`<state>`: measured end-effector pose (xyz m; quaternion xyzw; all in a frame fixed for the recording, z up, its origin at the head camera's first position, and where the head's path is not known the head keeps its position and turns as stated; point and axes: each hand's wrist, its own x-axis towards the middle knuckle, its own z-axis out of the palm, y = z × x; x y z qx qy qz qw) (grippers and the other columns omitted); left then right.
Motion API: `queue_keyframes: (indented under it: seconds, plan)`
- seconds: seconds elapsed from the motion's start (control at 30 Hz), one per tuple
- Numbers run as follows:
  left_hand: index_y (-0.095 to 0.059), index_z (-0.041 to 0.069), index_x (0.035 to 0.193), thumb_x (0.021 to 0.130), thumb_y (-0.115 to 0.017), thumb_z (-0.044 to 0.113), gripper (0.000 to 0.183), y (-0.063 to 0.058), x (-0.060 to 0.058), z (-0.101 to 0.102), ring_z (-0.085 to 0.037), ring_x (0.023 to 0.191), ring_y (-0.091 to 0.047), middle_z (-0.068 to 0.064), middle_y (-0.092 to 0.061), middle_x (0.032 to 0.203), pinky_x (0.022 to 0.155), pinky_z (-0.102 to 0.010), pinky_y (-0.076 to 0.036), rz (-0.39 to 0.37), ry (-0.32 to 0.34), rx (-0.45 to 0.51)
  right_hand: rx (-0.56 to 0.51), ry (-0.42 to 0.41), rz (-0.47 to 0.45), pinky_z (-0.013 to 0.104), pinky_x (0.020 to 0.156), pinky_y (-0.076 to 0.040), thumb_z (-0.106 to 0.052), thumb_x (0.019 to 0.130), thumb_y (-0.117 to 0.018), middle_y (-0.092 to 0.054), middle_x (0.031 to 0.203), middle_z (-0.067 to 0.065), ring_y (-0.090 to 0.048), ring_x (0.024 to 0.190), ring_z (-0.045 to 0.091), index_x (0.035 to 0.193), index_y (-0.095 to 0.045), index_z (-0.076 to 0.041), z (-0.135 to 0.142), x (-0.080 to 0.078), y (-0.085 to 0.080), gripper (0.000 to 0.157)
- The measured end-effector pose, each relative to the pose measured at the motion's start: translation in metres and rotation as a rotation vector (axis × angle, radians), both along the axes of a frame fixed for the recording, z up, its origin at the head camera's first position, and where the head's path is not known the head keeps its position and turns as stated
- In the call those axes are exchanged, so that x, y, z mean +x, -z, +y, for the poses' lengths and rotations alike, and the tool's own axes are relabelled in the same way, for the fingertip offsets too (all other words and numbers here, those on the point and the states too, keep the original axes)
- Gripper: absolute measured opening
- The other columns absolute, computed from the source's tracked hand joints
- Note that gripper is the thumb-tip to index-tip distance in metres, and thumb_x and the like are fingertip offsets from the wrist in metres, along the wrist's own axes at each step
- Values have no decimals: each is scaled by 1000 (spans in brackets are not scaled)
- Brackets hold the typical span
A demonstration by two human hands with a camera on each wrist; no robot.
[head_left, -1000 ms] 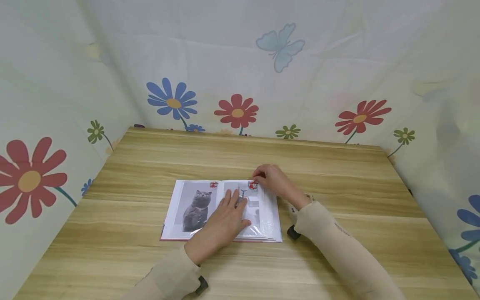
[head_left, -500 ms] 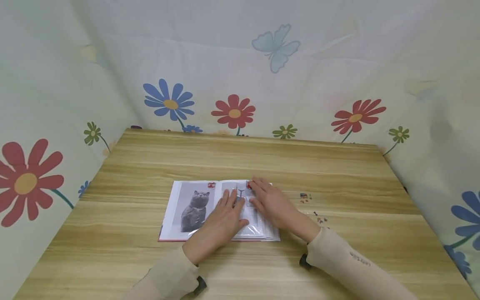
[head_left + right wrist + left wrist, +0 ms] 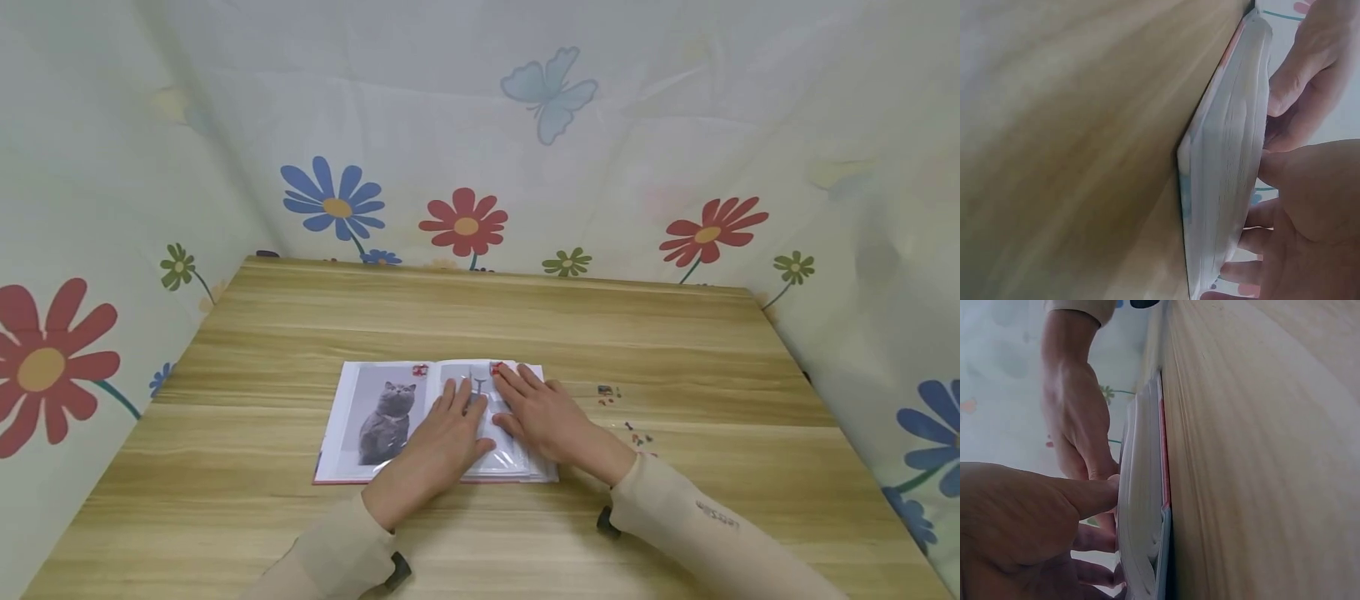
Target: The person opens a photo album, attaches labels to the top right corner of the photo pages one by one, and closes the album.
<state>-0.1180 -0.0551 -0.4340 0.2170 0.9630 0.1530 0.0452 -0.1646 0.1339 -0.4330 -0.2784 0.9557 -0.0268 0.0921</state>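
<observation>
A photo album (image 3: 339, 457) lies open on the table, its pages in clear sleeves. The left page shows a photo of a grey cat (image 3: 387, 427), with a small red sticker (image 3: 421, 371) at its upper right. My left hand (image 3: 442, 442) rests with straight fingers on the right page, covering much of the picture there. Beside it, my right hand (image 3: 545, 421) lies palm down, fingertips at another red sticker (image 3: 496, 367) near the page's top right corner, partly hidden by them. In the right wrist view the thick stack of pages (image 3: 1229, 156) shows edge-on under both hands.
Right of the album, several small loose stickers (image 3: 605, 390) are scattered on the wooden table (image 3: 480, 317), with more tiny colourful pieces (image 3: 637, 438) nearer the right sleeve. A white flower-print curtain (image 3: 420, 92) rises behind and at both sides of the table.
My right hand has moved from pinching at the top right corner of the page to lying flat over the sticker there. The loose stickers came into sight. My left hand stayed in place.
</observation>
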Motion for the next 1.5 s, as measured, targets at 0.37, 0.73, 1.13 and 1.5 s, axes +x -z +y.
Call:
queue_keyframes:
  seconds: [0.37, 0.73, 1.13, 1.5]
  plan:
    - [-50, -4, 146, 100, -63, 35, 62, -1, 0, -1, -53, 151, -31, -33, -37, 160, 125, -55, -32, 2, 16, -4, 67, -11, 17, 63, 122, -34, -55, 108, -34, -20, 173, 4, -27, 158, 35, 164, -23, -16, -3, -15, 1, 70]
    - [-49, -3, 148, 101, -63, 34, 62, 0, 0, -2, -54, 151, -30, -33, -36, 160, 124, -56, -34, -4, 8, -2, 56, 0, -43, 65, 122, -32, -56, 107, -35, -22, 173, 6, -28, 158, 34, 164, -22, -14, -6, -28, -4, 72]
    - [-47, -4, 149, 101, -62, 34, 62, -1, -1, -1, -52, 153, -27, -32, -33, 162, 127, -55, -30, -34, 7, 22, -104, 106, -5, 65, 123, -30, -43, 110, -39, -31, 169, 14, -30, 157, 36, 161, -30, -8, 4, -38, 4, 63]
    - [-47, -4, 149, 102, -61, 35, 62, -2, -1, -2, -52, 153, -27, -33, -33, 162, 127, -54, -30, -26, 13, 11, -132, -46, 70, 59, 118, -41, -34, 108, -49, -36, 167, 11, -36, 154, 35, 157, -40, -5, 3, -1, 1, 57]
